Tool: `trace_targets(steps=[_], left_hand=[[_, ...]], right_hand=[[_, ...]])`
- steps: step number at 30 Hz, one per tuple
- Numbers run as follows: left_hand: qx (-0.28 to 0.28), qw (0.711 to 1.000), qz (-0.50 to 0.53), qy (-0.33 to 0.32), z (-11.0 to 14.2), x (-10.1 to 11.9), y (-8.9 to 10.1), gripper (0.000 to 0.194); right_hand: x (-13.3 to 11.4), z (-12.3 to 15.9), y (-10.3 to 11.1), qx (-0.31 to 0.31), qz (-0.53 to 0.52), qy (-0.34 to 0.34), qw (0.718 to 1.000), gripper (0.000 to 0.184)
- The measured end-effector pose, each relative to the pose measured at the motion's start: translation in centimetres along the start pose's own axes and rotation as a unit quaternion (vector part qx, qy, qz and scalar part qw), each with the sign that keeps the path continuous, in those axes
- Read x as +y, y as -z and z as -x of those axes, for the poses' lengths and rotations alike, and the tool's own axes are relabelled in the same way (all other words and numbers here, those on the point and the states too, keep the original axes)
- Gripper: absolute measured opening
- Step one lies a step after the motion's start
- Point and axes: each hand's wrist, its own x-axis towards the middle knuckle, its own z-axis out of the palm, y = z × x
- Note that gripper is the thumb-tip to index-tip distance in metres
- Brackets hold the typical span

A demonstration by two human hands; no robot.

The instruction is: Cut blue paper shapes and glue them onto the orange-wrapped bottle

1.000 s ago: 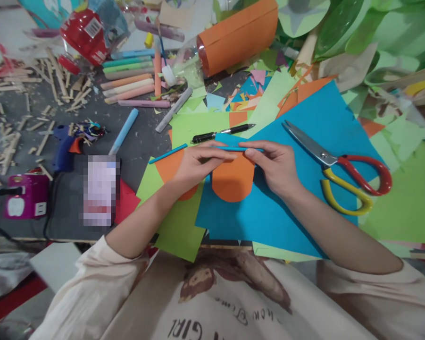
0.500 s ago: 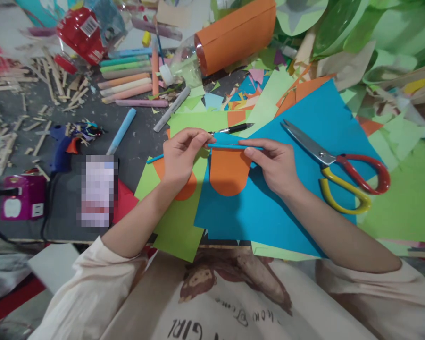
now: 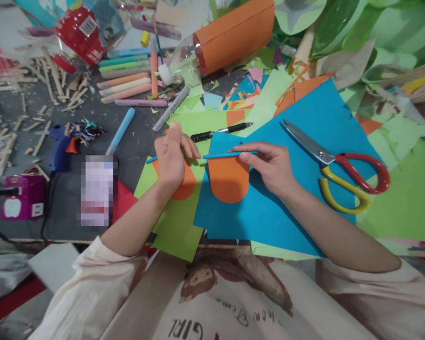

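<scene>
On the far left we see sticks (image 3: pixel 7 151) strewn over the dark table, then a purple plug block (image 3: pixel 23 197), a blue glue gun (image 3: pixel 59 156) and a blurred-out phone (image 3: pixel 96 191). A blue marker (image 3: pixel 122 130) lies just beyond the phone, and red paper (image 3: pixel 123 200) shows beside it.

Next comes our left hand (image 3: pixel 173 158), thumb raised and fingers loosely curled, with nothing that we can see in its grip. It is above an orange piece (image 3: pixel 186 184) on green paper (image 3: pixel 179 241); whether it touches, we cannot tell. Its fingertips are near the left end of a thin blue roll (image 3: pixel 221 155), but apart from it.

That roll lies level across the straight top edge of an orange tab (image 3: pixel 229 182), over a blue sheet (image 3: pixel 283 226). A black pen (image 3: pixel 221 132) is just beyond. Our right hand (image 3: pixel 274 167) pinches the roll's right end, thumb closed against the fingers. To its right, scissors (image 3: pixel 327 160) rest on the blue sheet, blades parted slightly.
</scene>
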Motion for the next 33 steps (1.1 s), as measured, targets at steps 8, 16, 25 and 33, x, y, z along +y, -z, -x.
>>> trace_targets(steps=[8,16,25,33], left_hand=[[-0.171,0.973,-0.075,-0.133,0.5,1.5,0.0,0.023],[-0.207,0.943,-0.192,-0.173,0.7,1.2,-0.4,0.026],[-0.090,0.978,-0.111,-0.149,0.4,1.3,-0.1,0.039],[-0.235,0.920,-0.207,-0.236,0.8,1.1,-0.3,0.030]], right_hand=[[0.0,-0.2,0.0,-0.025,0.000,0.016,1.000,0.009],[0.0,-0.1,-0.3,-0.052,0.021,0.032,0.998,0.011],[0.0,-0.1,0.1,-0.012,0.072,0.009,0.997,0.013],[-0.3,-0.3,-0.1,-0.077,0.026,0.033,0.996,0.008]])
